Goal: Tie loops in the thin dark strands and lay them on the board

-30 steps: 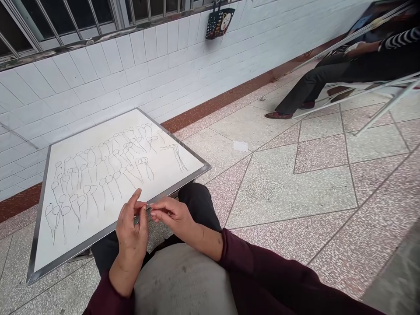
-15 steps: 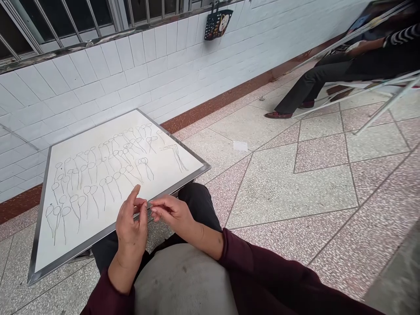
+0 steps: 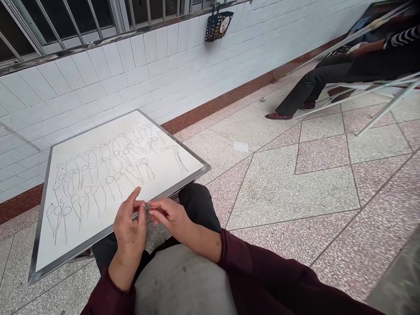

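Note:
My left hand is raised over the near edge of a white board with a metal rim. Its thumb and a finger meet in a pinch, while another finger points up. Close beside it, my right hand also pinches, fingertips almost touching the left ones. Whatever sits between the fingertips is too small and thin to make out. Rows of thin dark wire-like loops with long tails cover the board. Several longer, bent strands lie together near its right corner.
The board rests over my knees, near a white tiled wall. A dark patterned bag hangs below the barred window. At right, another person's legs show beside a white metal frame. A white paper lies on the floor.
Both hands have shifted very slightly to the left, still pinching close together. The loops on the board look unchanged.

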Tool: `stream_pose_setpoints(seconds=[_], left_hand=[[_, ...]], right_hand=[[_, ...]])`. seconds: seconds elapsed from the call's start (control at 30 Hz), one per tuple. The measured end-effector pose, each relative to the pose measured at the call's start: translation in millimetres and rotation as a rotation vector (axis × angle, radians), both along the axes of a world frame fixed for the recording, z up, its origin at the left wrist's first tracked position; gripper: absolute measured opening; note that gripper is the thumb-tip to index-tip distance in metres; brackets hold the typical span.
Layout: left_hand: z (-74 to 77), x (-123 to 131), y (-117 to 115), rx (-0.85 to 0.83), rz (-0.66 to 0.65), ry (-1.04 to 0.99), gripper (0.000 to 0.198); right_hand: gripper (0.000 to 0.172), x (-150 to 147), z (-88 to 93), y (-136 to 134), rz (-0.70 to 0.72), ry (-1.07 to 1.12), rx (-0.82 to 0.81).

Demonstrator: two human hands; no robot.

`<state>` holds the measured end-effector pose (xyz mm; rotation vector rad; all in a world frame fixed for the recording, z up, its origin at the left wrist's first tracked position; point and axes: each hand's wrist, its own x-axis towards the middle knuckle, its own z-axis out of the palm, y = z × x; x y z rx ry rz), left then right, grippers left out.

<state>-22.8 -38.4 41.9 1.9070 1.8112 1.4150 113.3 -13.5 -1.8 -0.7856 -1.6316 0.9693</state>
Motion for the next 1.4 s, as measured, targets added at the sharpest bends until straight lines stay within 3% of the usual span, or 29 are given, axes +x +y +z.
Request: stream_pose_setpoints(seconds=[0.4,0.7,0.9,1.07,1.13,1.23,1.33,1.4], left_hand=[[0.1,-4,2,0.049,-0.003,0.089,0.042],[-0.4,-5,3,0.043,0.009,0.081,0.039],[1.6,-6,4,0.081,0.019,0.085,0.038],[-1.3,-6,6,0.092,0.018,0.083,0.038],[0.6,-5,6,0.069,0.014,0.056,0.038],[13.1,-6,5,-0.004,-0.011,-0.052,0.040],[27.6,-14,6,-0.052,-0.046,-0.341,0.042],[28.4,-23,7,-0.036,-0.026,-0.603,0.038]], right_hand=[[0.018,4,-1.3,3,-0.082,-0.111,0.147],[0.020,7,-1.0,9,-0.139,-0.327,0.439],[0.021,6,2.3,8,-0.107,-0.293,0.365],[0.027,6,1.3,8,-0.108,-0.336,0.398],[0.026,7,1.5,8,-0.064,-0.265,0.313],[0.024,8,5.2,8,0.003,-0.046,0.019],[0.022,10,11.2,9,0.012,0.148,-0.231],[0.022,11,13.9,9,0.018,0.217,-0.293]])
